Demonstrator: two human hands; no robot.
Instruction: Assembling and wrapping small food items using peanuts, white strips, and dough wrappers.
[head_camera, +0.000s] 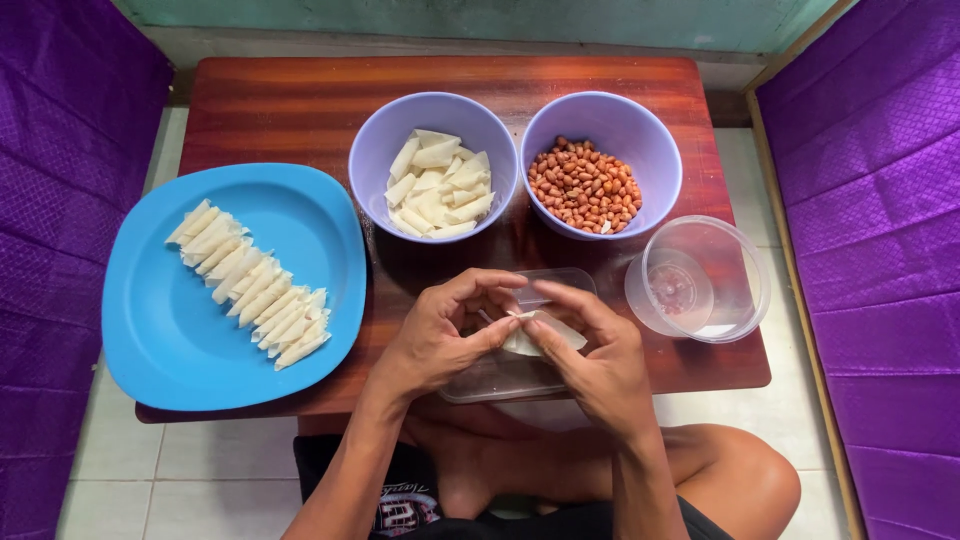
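A: What are the hands doing?

B: Both are working over the clear flat container (520, 372), which is sitting at the near edge of the wooden table (300, 100). The left hand (440, 335) and the right hand (600, 355) are meeting above it, and together they are pinching a small pale wrapper (532, 338).

A: How are the fingers sitting?

B: The left thumb and forefinger are closing on the wrapper's left corner, the other left fingers curling loosely above. The right thumb and forefinger are pressing its top edge, nearly shut, with the remaining fingers bending underneath. Whether anything is inside the wrapper, I cannot tell.

A: And around that container?

B: Just beyond it, a lilac bowl (433, 120) is holding pale cut wrappers (438, 185). Beyond it and slightly to the right, a second lilac bowl (600, 115) is holding peanuts (585, 187). Just to the right of the container, a clear round tub (735, 250) is standing with a little liquid in it. Well to the left of the container, a blue plate (180, 330) is carrying a slanting row of rolled pale sticks (250, 283), lying side by side and touching
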